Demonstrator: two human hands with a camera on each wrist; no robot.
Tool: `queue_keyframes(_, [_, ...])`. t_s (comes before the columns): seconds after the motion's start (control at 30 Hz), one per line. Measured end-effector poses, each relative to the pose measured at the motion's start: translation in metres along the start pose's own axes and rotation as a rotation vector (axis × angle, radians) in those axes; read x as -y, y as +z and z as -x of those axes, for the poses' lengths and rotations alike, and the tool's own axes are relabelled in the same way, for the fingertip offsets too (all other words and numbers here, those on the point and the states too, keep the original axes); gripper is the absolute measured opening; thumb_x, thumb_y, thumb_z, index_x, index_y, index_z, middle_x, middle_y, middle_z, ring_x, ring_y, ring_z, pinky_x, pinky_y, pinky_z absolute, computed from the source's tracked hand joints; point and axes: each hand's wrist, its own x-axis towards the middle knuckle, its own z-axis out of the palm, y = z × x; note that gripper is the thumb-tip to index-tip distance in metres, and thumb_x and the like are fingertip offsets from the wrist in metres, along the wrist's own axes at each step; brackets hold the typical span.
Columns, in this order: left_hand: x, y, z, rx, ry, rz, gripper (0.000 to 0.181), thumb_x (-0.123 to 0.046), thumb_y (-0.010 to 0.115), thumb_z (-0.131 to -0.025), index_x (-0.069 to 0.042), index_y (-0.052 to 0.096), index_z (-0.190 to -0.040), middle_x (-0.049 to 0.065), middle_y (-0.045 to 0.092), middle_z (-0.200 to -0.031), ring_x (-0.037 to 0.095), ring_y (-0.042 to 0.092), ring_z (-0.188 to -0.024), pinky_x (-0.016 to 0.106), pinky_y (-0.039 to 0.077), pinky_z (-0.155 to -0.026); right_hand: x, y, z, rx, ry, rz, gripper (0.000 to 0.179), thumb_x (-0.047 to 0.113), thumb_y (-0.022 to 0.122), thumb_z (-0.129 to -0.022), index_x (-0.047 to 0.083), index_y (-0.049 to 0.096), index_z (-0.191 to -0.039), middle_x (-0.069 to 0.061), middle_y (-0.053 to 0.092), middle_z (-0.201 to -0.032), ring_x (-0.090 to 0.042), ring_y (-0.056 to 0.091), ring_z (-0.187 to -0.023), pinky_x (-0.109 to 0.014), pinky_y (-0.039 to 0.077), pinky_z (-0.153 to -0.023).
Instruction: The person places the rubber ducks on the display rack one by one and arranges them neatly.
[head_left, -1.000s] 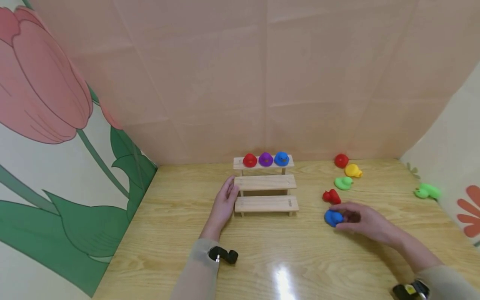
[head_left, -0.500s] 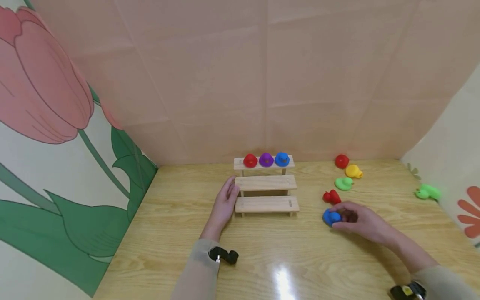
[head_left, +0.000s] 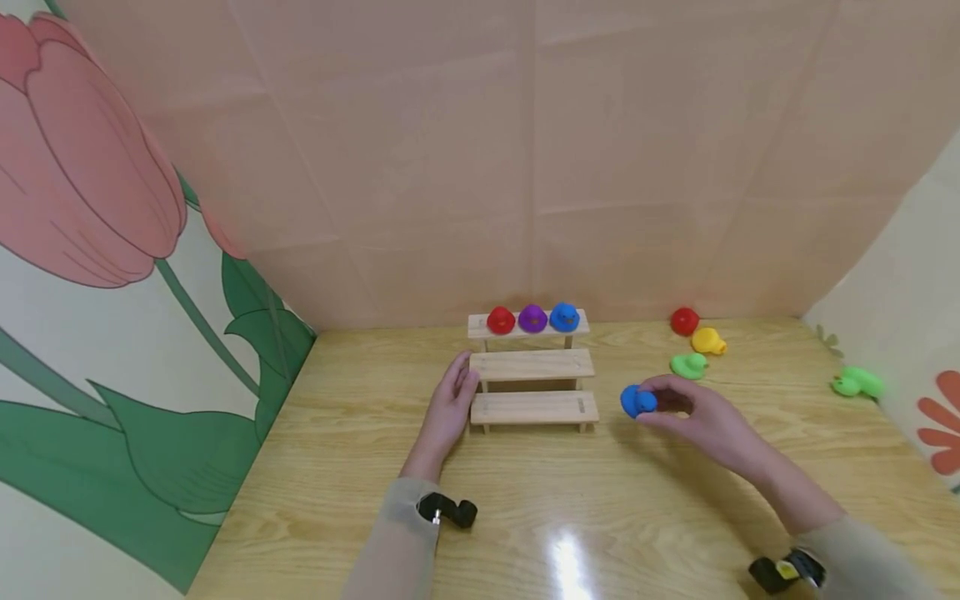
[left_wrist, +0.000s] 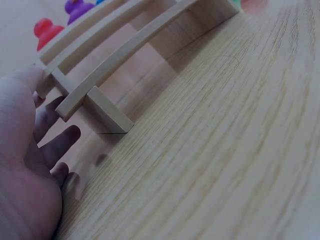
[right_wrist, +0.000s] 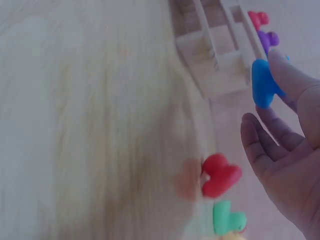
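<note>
Right grip (head_left: 705, 423) pinches the blue duck (head_left: 635, 402) between thumb and fingertips, parted only by the toy's own thickness, and holds it above the surface (head_left: 637, 525), just right of the wooden stand (head_left: 534, 407), whose left end the left grip (head_left: 445, 410) holds. Judging by its look, the duck should be light, smooth, slightly squashy and hard to break; a gentle pinch across its rounded body should suffice.

Pale beige sleeves (head_left: 397, 537), black wrist cameras (head_left: 463, 514)
</note>
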Motion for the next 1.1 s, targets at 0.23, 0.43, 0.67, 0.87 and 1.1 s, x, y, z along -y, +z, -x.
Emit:
queue_keyframes(0.23, [-0.002, 0.000, 0.000, 0.000, 0.002, -0.001, 0.064, -0.055, 0.054, -0.115, -0.031, 0.041, -0.172, 0.015, 0.046, -0.170, 0.032, 0.045, -0.156, 0.049, 0.039, -0.128, 0.019, 0.012, -0.019, -0.014, -0.056, -0.093, 0.035, 0.026, 0.083, -0.104, 0.010, 0.070, -0.133, -0.008, 0.073, -0.131, -0.027, 0.071, -0.118, -0.018, 0.058, -0.097])
queue_keyframes(0.43, [-0.002, -0.001, -0.001, 0.000, 0.002, 0.000, 0.064, -0.056, 0.054, -0.115, -0.030, 0.041, -0.172, 0.015, 0.047, -0.170, 0.030, 0.046, -0.156, 0.049, 0.039, -0.127, 0.036, 0.028, -0.038, -0.016, -0.082, -0.141, 0.039, 0.025, 0.083, -0.103, 0.008, 0.070, -0.135, -0.008, 0.074, -0.129, -0.031, 0.071, -0.121, -0.026, 0.060, -0.101])
queue_keyframes(0.67, [-0.002, 0.000, -0.003, 0.004, 0.002, 0.003, 0.064, -0.052, 0.054, -0.116, -0.025, 0.040, -0.173, 0.016, 0.049, -0.169, 0.030, 0.047, -0.155, 0.048, 0.040, -0.127, 0.056, 0.047, -0.054, -0.045, -0.072, -0.106, 0.045, 0.034, 0.087, -0.100, 0.014, 0.073, -0.137, -0.005, 0.076, -0.128, -0.030, 0.072, -0.121, -0.050, 0.061, -0.105])
queue_keyframes(0.87, [-0.001, 0.000, -0.003, -0.001, 0.007, 0.005, 0.062, -0.052, 0.055, -0.116, -0.030, 0.041, -0.172, 0.016, 0.048, -0.169, 0.030, 0.048, -0.154, 0.048, 0.040, -0.127, 0.068, 0.062, -0.068, -0.061, -0.084, -0.078, 0.048, 0.040, 0.089, -0.097, 0.016, 0.074, -0.136, -0.003, 0.075, -0.130, -0.031, 0.071, -0.121, -0.059, 0.059, -0.105])
queue_keyframes(1.1, [-0.001, 0.001, -0.001, -0.002, 0.002, 0.002, 0.059, -0.051, 0.053, -0.116, -0.033, 0.042, -0.171, 0.014, 0.048, -0.169, 0.028, 0.047, -0.155, 0.047, 0.040, -0.127, 0.082, 0.084, -0.084, -0.060, -0.096, -0.073, 0.045, 0.033, 0.088, -0.098, 0.011, 0.075, -0.136, -0.008, 0.075, -0.131, -0.035, 0.072, -0.125, -0.056, 0.058, -0.109])
